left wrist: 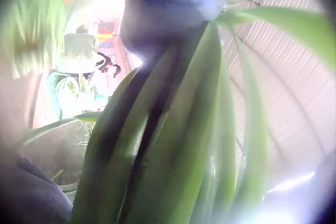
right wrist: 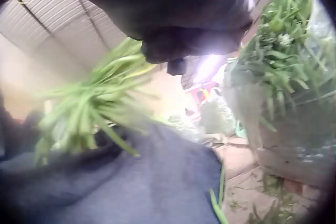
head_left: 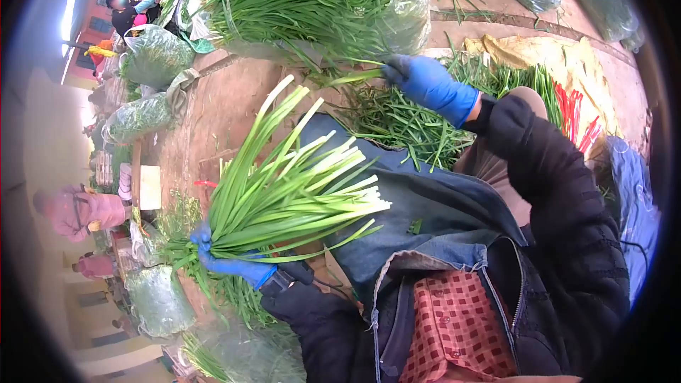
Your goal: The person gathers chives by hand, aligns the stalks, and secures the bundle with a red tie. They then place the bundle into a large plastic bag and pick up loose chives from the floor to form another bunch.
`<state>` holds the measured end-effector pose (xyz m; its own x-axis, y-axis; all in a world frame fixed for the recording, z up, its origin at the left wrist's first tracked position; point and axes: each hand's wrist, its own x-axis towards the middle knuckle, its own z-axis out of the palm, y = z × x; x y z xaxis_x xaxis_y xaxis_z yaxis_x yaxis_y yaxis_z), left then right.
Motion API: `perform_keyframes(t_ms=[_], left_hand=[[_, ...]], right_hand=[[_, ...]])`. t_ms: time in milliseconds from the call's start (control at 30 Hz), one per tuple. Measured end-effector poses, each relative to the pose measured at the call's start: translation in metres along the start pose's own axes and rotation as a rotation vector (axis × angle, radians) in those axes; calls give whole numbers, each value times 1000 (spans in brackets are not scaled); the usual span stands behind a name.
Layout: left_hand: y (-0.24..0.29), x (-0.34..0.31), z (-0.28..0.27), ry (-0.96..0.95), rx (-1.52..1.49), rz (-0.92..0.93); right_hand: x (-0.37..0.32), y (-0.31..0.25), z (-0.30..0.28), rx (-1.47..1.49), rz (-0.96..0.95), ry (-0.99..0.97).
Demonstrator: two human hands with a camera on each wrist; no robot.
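A fanned bunch of long green stalks with pale cut ends (head_left: pixel 305 184) spreads over the person's lap in the head view. The left hand (head_left: pixel 230 259), in a blue glove, grips its leafy end; in the left wrist view the gloved hand (left wrist: pixel 173 8) is above broad green leaves (left wrist: pixel 173 129). The right hand (head_left: pixel 431 86), gloved in blue with dark fingertips, pinches a few thin green leaves (head_left: pixel 355 76) away from the bunch. In the right wrist view the right hand (right wrist: pixel 194 19) is dark, and the bunch (right wrist: pixel 89 103) is blurred.
A large plastic-wrapped bundle of greens (head_left: pixel 305 3) stands beyond the right hand. Loose leaves (head_left: pixel 404 117) lie beside the lap, near red ties (head_left: pixel 569 110) and a yellowish sack (head_left: pixel 592 64). Filled bags (head_left: pixel 159 57) and several people are at the left.
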<state>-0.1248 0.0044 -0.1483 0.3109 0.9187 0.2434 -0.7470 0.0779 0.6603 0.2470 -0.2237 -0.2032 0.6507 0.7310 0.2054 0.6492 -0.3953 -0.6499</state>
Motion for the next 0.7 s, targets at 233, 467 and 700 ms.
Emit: perform_keyframes(t_ms=[233,467,700], left_hand=[[-6,6,-30,-23,-133,22],[-18,10,8,190,-16,101],[0,30,-109,-233,126,60]], right_hand=[[-36,-6,-16,-45,-290,-455],[-40,-53,3,552,93,-692],[-26,0,-10,311,-295,-417]])
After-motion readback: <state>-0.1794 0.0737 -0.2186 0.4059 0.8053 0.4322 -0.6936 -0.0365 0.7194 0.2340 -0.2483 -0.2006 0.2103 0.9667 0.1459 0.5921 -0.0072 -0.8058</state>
